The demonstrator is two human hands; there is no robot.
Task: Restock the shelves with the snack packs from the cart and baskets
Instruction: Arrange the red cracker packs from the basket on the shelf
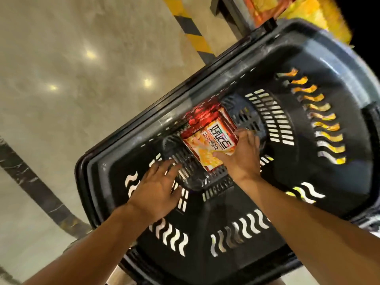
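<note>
A red and orange snack pack point(207, 138) lies at the bottom of a black plastic basket point(308, 161). A darker red pack point(202, 116) lies partly under it, further in. My right hand point(240, 155) grips the near right edge of the top pack, thumb on its face. My left hand point(158, 188) hovers inside the basket to the left of the packs, its fingers spread and holding nothing.
The basket rests on a black cart frame point(144, 124) over a glossy beige floor point(72, 68). A yellow and black striped strip point(191, 29) runs along the floor. Orange and yellow snack bags point(287, 9) fill a shelf at the top right.
</note>
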